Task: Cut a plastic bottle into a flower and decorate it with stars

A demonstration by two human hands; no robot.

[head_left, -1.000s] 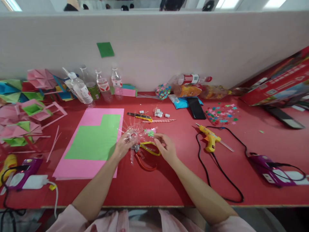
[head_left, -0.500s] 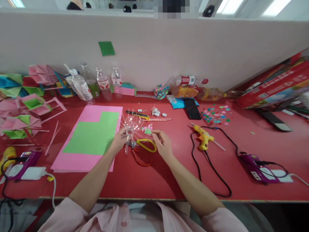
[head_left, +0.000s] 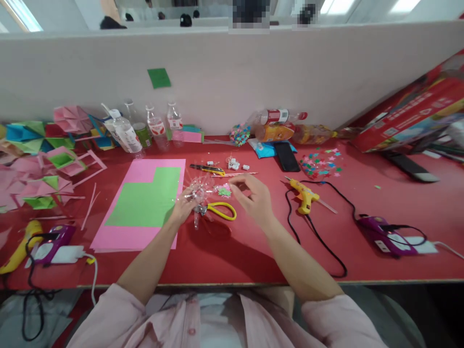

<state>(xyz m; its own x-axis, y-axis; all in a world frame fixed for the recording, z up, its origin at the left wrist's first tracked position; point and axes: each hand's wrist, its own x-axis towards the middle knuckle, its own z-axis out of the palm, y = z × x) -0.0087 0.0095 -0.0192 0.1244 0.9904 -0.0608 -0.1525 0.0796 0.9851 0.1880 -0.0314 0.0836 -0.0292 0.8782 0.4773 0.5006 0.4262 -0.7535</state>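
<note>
My left hand is closed on a clear plastic piece cut into thin splayed strips, like the base of a cut bottle. My right hand is held to the right of it, thumb and forefinger drawn together. Whatever may be between those fingertips is too small to make out. Small green and pink paper stars lie between my hands. Below them rest pliers with one yellow and one red handle. A yellow and black utility knife lies just beyond the plastic piece.
Green and pink paper sheets lie at left, near folded paper lanterns. Plastic bottles stand along the partition. On the right are a yellow glue gun with its black cord, a phone, scattered stars and a purple power strip.
My right hand has lifted up and slightly right, away from the paper stars. My left hand keeps hold of the plastic piece, which has tilted a little. The camera view has shifted slightly.
</note>
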